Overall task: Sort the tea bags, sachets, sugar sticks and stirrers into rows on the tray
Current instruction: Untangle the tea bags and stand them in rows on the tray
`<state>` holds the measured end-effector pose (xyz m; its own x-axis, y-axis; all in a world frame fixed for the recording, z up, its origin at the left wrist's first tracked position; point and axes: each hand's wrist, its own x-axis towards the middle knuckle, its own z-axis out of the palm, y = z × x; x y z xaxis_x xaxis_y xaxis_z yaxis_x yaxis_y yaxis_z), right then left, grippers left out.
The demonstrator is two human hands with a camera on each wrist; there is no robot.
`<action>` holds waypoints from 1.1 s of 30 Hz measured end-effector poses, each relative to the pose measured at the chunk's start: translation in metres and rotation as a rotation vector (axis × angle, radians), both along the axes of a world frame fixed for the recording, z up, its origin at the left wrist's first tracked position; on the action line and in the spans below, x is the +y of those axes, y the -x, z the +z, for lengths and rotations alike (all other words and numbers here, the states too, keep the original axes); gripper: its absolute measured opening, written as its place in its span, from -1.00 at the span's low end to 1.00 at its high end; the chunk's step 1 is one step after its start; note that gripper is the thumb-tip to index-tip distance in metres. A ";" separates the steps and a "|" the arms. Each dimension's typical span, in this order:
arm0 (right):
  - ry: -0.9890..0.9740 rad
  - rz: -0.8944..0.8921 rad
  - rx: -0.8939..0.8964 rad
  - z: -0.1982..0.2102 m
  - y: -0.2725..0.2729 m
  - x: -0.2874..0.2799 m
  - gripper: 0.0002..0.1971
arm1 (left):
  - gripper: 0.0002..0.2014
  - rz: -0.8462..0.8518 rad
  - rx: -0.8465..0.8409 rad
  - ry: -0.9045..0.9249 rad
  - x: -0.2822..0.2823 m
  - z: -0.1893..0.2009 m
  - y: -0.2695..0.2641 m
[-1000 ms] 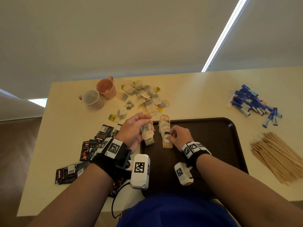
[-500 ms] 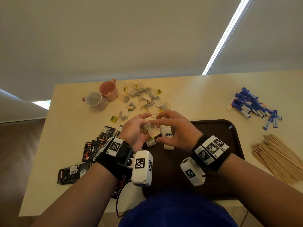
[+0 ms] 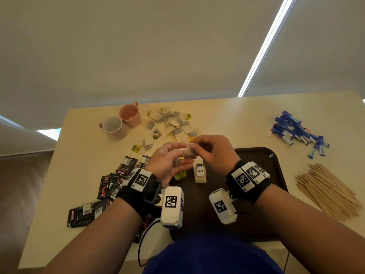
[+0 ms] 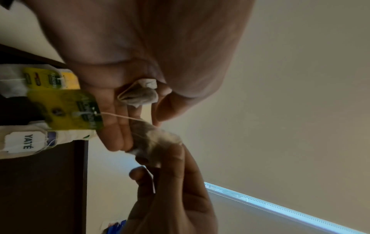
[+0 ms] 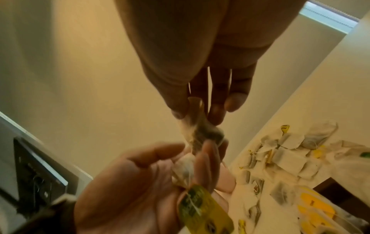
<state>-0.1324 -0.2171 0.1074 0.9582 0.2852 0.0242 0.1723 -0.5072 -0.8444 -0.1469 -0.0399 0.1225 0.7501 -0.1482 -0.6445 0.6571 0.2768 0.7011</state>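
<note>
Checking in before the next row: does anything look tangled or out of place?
Yes. The right hand pinches a tea bag whose string runs to a green tag at the left hand, which holds another bag.

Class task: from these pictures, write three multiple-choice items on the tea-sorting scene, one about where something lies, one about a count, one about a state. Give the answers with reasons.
1. Where does the heap of thin wooden stirrers lie?
A. right of the dark brown tray
B. on the tray
C. inside a mug

2. How many pink ceramic mugs stand on the cream table?
A. one
B. two
C. four

3. What is the right hand doing?
A. lying flat on the tray
B. gripping a stirrer
C. pinching a paper tea bag

Answers: 1 A, the heap sits on bare table past the tray's right edge. 2 B, two mugs touch side by side. 3 C, thumb and fingers pinch the bag beside the left hand.
</note>
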 end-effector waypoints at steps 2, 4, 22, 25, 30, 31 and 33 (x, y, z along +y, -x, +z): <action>-0.024 -0.035 -0.009 0.003 -0.001 -0.003 -0.82 | -0.76 -0.015 -0.023 -0.059 0.001 -0.002 0.001; -0.055 -0.054 0.001 0.008 -0.001 -0.004 -0.81 | -0.71 -0.012 -0.028 -0.098 0.003 -0.004 0.001; -0.211 -0.042 -0.042 0.041 -0.008 -0.007 -0.85 | -0.86 -0.374 -0.773 -0.603 0.004 0.024 -0.016; -0.317 -0.061 -0.036 0.043 -0.007 -0.009 -0.81 | -0.89 -0.374 -0.821 -0.574 0.003 0.032 -0.015; -0.326 0.051 0.160 0.027 0.004 -0.013 -0.45 | -0.93 -0.290 -0.843 -0.546 0.002 0.044 -0.018; -0.279 0.092 0.197 0.019 0.008 -0.013 -0.52 | -0.94 -0.280 -0.837 -0.547 0.001 0.045 -0.019; -0.186 0.117 0.235 0.007 0.013 -0.011 -0.78 | -0.95 -0.246 -0.810 -0.538 0.000 0.047 -0.020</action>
<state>-0.1458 -0.2280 0.1148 0.9047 0.4050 -0.1320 0.0091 -0.3283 -0.9445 -0.1265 -0.0396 0.1697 0.9802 -0.1971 0.0201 -0.0774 -0.2876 0.9546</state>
